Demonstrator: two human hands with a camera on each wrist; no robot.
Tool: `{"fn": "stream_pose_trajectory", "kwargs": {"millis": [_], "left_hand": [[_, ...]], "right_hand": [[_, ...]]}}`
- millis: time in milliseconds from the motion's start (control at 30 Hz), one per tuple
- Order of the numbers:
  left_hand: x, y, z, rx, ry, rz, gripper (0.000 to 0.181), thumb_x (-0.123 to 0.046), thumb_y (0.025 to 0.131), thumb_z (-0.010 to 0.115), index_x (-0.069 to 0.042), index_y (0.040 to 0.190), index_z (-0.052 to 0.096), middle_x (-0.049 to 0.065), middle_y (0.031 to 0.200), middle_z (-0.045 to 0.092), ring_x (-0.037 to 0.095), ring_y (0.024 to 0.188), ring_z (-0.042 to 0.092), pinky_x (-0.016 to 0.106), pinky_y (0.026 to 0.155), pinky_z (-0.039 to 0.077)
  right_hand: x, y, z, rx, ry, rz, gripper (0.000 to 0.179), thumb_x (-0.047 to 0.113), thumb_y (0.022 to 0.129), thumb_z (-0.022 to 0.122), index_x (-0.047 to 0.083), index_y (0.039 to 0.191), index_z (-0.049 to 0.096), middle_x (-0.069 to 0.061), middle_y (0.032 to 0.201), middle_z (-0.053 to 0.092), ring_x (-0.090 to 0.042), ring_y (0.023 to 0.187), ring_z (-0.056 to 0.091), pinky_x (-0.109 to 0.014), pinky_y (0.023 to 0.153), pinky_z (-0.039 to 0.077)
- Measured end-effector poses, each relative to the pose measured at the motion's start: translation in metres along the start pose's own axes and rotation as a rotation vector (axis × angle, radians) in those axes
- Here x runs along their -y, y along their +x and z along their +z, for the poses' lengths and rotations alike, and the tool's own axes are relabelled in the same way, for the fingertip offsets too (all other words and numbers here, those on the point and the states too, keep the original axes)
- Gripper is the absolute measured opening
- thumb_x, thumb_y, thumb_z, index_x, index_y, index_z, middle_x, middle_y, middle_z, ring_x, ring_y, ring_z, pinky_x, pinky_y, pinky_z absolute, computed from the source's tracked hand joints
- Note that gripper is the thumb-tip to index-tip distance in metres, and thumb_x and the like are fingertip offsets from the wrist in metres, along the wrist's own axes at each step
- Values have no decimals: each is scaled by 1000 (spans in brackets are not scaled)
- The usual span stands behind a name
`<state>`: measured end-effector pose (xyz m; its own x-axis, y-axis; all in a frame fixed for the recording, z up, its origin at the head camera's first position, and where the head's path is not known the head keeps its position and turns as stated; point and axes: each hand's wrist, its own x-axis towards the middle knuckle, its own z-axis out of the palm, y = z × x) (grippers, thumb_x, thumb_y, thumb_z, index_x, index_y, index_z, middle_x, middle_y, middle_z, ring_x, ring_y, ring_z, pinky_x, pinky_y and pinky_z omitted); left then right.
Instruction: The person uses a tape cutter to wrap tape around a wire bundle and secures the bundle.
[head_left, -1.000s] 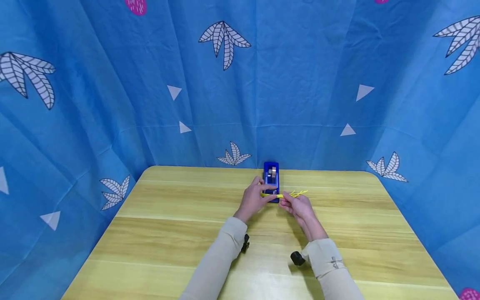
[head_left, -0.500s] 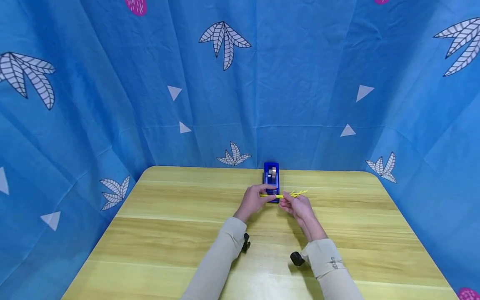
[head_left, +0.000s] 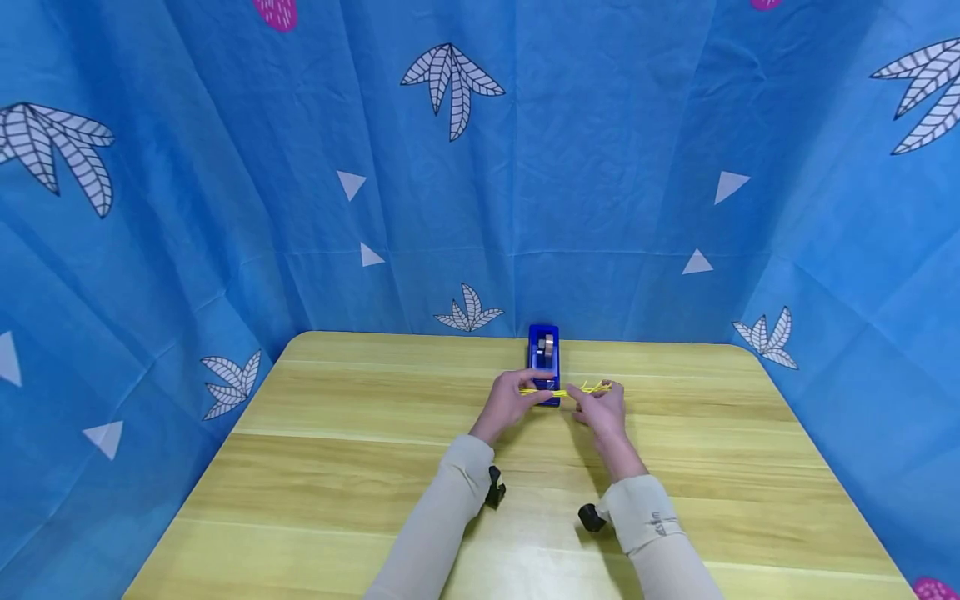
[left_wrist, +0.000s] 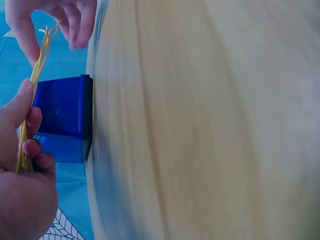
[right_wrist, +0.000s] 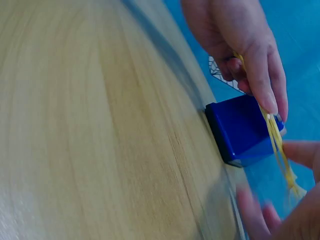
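A bundle of thin yellow strings [head_left: 559, 392] is held crosswise in front of a blue tape dispenser [head_left: 534, 354]. My left hand [head_left: 506, 400] pinches the bundle between thumb and fingers; in the left wrist view the strings [left_wrist: 37, 71] stick out past the thumb, with a loop and loose ends at the tip. At the free end is my right hand [head_left: 606, 412], its fingers spread. In the right wrist view one fingertip touches or nearly touches the strings [right_wrist: 276, 135], and the other fingers are apart from them and blurred.
The dispenser stands near the back edge of a wood-grain table [head_left: 337, 483]. Blue patterned curtains [head_left: 600, 167] hang behind the table and along both sides. A black wrist device sits at each cuff.
My right hand has loosened its pinch on the strings and turned, its fingers spreading toward the free ends. The left hand keeps its hold in the same place.
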<state>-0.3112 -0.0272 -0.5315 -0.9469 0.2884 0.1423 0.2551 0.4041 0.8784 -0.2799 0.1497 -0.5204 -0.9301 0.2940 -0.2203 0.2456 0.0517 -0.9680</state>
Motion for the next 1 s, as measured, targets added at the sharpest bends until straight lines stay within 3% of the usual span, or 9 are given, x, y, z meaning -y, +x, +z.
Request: {"fn": "stream_pose_trajectory", "kwargs": {"millis": [100, 167, 300, 433, 533, 667, 733, 1000], "left_hand": [[2, 0, 0, 0, 1, -6, 32, -30, 95, 76, -27, 127, 75, -4, 131, 71, 10, 103, 63, 23, 83, 56], [2, 0, 0, 1, -3, -6, 32, -30, 95, 76, -26, 127, 75, -3, 130, 72, 11, 103, 63, 24, 85, 56], [2, 1, 0, 2, -20, -3, 32, -29, 96, 75, -26, 127, 75, -3, 128, 72, 11, 101, 64, 26, 84, 57], [2, 1, 0, 2, -42, -19, 30, -29, 95, 76, -27, 125, 76, -3, 127, 73, 9, 98, 63, 24, 83, 56], [2, 1, -1, 4, -55, -31, 30, -29, 95, 76, -27, 125, 76, -3, 126, 73, 8, 95, 62, 23, 80, 56], [3, 2, -2, 7, -69, -31, 30, -29, 94, 77, -27, 125, 76, -3, 120, 74, 8, 92, 62, 22, 75, 54], [4, 2, -3, 8, -75, -30, 31, -29, 94, 78, -27, 125, 76, -2, 116, 74, 8, 91, 62, 22, 74, 54], [5, 3, -2, 19, -88, -32, 32, -28, 93, 78, -23, 125, 76, -2, 117, 75, 8, 91, 62, 23, 76, 55]], "right_hand": [[-1, 0, 0, -122, -267, -195, 83, 23, 90, 81, -1, 152, 32, -27, 144, 39, -40, 126, 46, -56, 110, 45], [-1, 2, 0, -164, -422, -347, 68, 23, 88, 83, 0, 142, 48, -25, 142, 44, -42, 129, 44, -57, 106, 44], [0, 5, -3, -96, -678, -628, 25, 19, 92, 78, 4, 110, 70, -17, 119, 67, -38, 114, 59, -54, 96, 50], [0, 9, -7, -34, -853, -818, 10, 15, 96, 73, 5, 96, 72, -12, 95, 77, -35, 100, 66, -54, 110, 46], [1, 11, -7, -29, -888, -910, 8, 12, 96, 72, 5, 96, 70, -12, 91, 77, -34, 97, 69, -53, 113, 45], [1, 9, -4, 26, -818, -986, 5, 10, 95, 74, 6, 97, 71, -9, 91, 77, -28, 86, 73, -48, 81, 60], [1, 9, -3, 36, -778, -1002, 4, 10, 95, 75, 7, 96, 72, -8, 90, 77, -24, 80, 73, -44, 71, 61], [0, 9, 2, 16, -756, -1066, 4, 9, 89, 81, 7, 93, 81, -3, 78, 71, -14, 61, 60, -32, 57, 50]]}}
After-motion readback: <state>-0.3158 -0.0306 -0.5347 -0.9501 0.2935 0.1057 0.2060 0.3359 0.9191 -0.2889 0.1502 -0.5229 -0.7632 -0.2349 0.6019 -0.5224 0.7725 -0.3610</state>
